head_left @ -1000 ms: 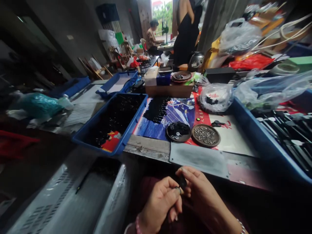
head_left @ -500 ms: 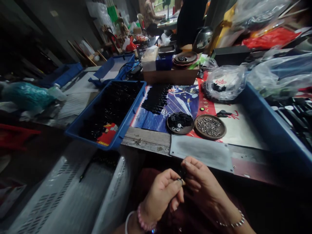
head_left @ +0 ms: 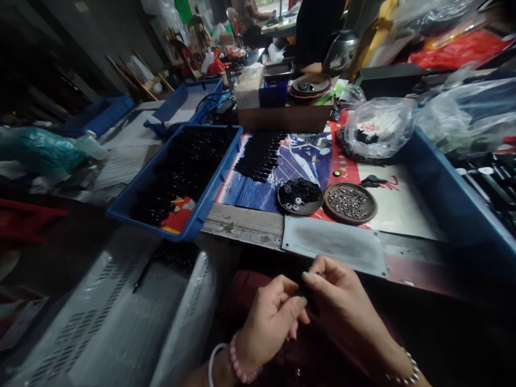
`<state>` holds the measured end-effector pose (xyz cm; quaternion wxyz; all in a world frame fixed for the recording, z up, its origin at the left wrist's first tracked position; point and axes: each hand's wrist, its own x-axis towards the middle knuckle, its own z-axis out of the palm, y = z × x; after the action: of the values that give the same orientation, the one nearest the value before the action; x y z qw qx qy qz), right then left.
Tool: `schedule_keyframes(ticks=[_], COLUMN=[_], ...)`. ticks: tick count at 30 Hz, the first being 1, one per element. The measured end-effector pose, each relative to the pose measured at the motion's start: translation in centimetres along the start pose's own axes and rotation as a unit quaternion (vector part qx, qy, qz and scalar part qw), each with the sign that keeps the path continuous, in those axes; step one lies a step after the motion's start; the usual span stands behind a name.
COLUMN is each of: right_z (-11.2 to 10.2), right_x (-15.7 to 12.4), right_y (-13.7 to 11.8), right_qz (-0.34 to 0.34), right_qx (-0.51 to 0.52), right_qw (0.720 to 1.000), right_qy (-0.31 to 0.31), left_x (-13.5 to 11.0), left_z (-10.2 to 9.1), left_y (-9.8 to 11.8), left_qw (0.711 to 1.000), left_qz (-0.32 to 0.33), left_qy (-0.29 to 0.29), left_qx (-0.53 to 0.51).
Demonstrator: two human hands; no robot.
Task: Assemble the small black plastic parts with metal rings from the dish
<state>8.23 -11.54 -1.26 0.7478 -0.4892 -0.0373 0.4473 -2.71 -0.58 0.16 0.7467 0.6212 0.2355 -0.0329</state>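
My left hand is closed, thumb pressed to the fingers, in front of the table edge. Beside it my right hand pinches with thumb and forefinger. Whatever lies in their fingers is small and dark, lost against the dark background. Just beyond the hands, a grey metal plate lies along the table edge. Behind that stand a round dish of small silver metal pieces, perhaps screws or rivets, and a dish of flat black pieces. Slim black parts lie in a row on the printed sheet.
A blue tray filled with black parts stands left of the sheet. Below it is a pale slotted plastic crate. On the right, a large blue bin borders the work area. A clear plastic bag sits at the back.
My right hand has shifted slightly right, and the gap between the hands has widened a little. The small dark piece with a pale tip at my left fingertips no longer shows. The view has tilted slightly downward.
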Motion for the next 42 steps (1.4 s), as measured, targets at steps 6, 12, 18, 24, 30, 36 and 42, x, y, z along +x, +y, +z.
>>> schedule_keyframes(ticks=[6,12,18,24,30,36,42], right_z=[0.0,-0.7,-0.1,0.6,0.8,0.9,-0.6], right_x=[-0.1,0.3,0.2,-0.6,-0.2,0.6,1.0], right_y=[1.1,0.8,1.2,1.5,1.8,2.2,-1.3], right_qz=[0.039,0.049,0.041,-0.010,-0.027,-0.027,-0.098], right_qx=[0.030,0.046,0.044,-0.066,-0.051,-0.009,-0.166], right_qw=[0.998,0.996,0.998,0.998,0.998,0.999,0.980], right_qy=[-0.025,-0.055,-0.017,0.019,0.025,0.025,0.056], left_x=[-0.1,-0.1,0.1,-0.1,0.2,0.9,1.2], left_z=[0.4,0.3,-0.2,0.3,0.3,0.1,-0.6], left_y=[-0.4,-0.1,0.1,-0.5,-0.2,0.7,1.7], left_qw=[1.000,0.999,0.998,0.996,0.997,0.999,1.000], left_qz=[0.003,-0.027,-0.033,-0.032,-0.027,-0.019,0.012], left_qy=[0.012,-0.031,-0.034,-0.021,-0.017,-0.018,0.002], left_qx=[0.015,-0.030,-0.048,-0.078,-0.076,-0.040,-0.004])
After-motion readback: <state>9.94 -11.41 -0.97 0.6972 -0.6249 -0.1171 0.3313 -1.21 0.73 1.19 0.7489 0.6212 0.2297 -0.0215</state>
